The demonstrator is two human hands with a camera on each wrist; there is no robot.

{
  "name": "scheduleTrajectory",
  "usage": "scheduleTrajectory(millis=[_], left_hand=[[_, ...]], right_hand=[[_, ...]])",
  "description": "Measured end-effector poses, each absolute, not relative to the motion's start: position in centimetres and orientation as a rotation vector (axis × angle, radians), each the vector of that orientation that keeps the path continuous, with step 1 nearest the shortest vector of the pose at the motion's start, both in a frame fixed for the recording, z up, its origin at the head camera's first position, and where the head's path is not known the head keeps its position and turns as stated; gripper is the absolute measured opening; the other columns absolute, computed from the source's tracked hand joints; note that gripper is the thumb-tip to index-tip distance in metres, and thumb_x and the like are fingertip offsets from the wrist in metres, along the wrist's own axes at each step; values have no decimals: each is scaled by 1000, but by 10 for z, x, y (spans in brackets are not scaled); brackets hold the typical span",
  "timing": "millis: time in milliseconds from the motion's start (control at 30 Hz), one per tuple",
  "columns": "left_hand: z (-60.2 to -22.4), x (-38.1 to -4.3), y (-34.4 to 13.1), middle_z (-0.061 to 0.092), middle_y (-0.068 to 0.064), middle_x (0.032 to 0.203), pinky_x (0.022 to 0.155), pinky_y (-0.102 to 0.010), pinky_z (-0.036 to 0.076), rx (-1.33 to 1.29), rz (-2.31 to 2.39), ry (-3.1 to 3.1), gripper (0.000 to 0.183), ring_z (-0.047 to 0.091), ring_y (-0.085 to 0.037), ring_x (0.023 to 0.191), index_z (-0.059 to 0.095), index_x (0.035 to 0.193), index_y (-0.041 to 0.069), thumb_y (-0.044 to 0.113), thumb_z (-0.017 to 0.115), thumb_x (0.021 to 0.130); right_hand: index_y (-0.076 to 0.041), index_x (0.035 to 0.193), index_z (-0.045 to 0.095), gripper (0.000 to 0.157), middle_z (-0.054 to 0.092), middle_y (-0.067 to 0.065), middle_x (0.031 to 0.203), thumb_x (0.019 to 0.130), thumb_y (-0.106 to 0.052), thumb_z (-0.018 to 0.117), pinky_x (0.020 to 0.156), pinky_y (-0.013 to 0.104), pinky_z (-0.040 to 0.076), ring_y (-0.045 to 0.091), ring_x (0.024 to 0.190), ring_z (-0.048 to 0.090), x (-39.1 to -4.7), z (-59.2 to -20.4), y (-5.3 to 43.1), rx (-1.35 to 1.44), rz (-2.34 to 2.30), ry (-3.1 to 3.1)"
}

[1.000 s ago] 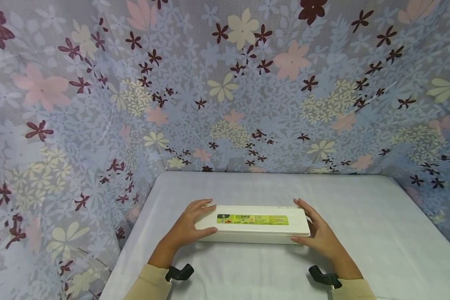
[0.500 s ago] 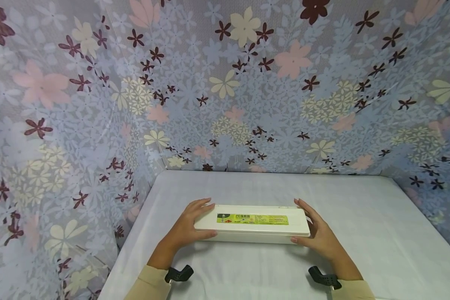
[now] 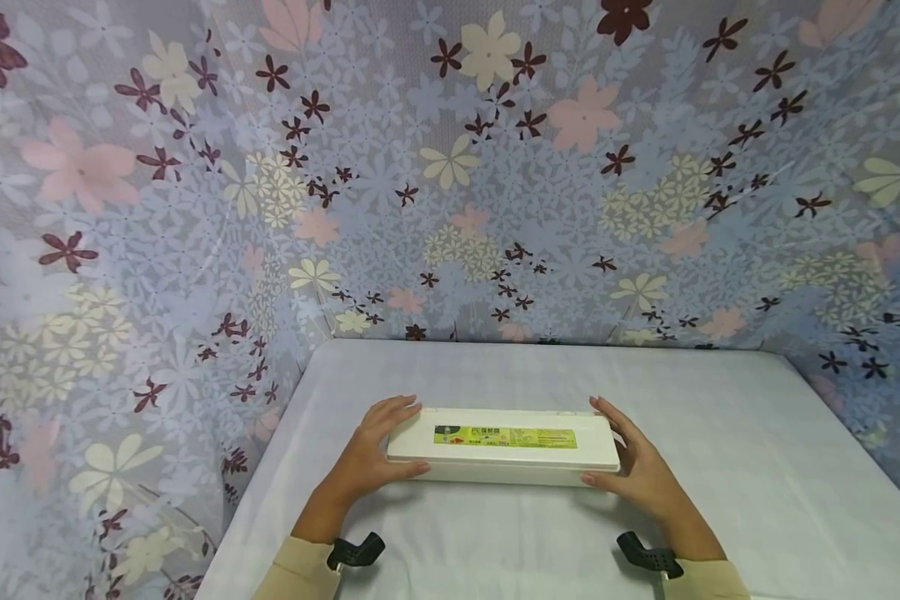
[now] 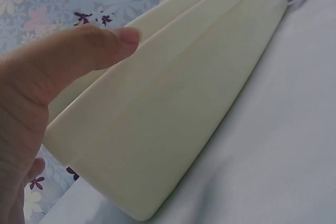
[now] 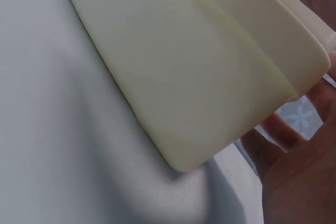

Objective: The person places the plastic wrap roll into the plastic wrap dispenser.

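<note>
A long white plastic wrap box (image 3: 412,446) lies crosswise on the cloth-covered table, its lid down and a green-yellow label (image 3: 504,437) on top. My left hand (image 3: 367,450) grips its left end, fingers at the back corner and thumb along the front edge of the lid. In the left wrist view that thumb (image 4: 100,48) lies across the lid's edge. At the right end, my right hand (image 3: 645,467) holds the box with its thumb on the front face and fingers round the back. The right wrist view shows the box's end (image 5: 220,103) close to that palm.
White cloth (image 3: 510,550) covers the table. Floral fabric (image 3: 450,167) hangs behind the table and along its sides. A black wrist mount (image 3: 356,550) sits at the left cuff, with a matching mount (image 3: 648,554) at the right.
My left hand has shifted slightly left along the box's end, and its thumb sits a little higher on the front edge. My right hand and the box look almost unmoved.
</note>
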State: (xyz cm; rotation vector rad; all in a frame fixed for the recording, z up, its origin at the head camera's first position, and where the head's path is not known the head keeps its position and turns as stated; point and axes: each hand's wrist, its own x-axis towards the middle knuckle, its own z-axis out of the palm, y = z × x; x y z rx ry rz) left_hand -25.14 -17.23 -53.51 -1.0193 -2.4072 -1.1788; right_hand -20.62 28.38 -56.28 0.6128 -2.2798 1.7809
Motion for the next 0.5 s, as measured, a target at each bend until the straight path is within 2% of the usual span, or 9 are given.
scheduleTrajectory(millis=[100,200,333,500], left_hand=[[-536,-251,-173,50,-6,157,113,-63,35,-1013,-1207,-2388,93,39,-31,147,57,153,17,33,101,73],[-536,-251,-173,50,-5,157,113,-63,35,-1013,-1210,-2377,93,39,-31,147,57,153,18,31,101,73],[-534,-250,-174,49,-3,158,114,-63,35,-1006,-1159,-2408,89,38,-30,148,56,154,19,36,98,77],[-522,-250,-175,45,-2,161,118,-63,28,-1028,-1026,-2462,84,34,-34,151,52,157,18,45,88,87]], right_hand=[[-19,168,29,119,27,9,171,73,5,95,113,17,31,31,152,28,-206,-562,284,624,1768,-2278],[-18,168,28,118,26,10,171,73,6,95,113,17,31,37,152,26,-206,-563,284,642,1761,-2272],[-17,169,26,111,24,9,171,80,5,90,113,16,30,39,151,26,-204,-563,285,621,1730,-2302],[-18,169,24,102,18,5,173,89,3,82,111,13,28,20,152,24,-197,-554,288,538,1615,-2359]])
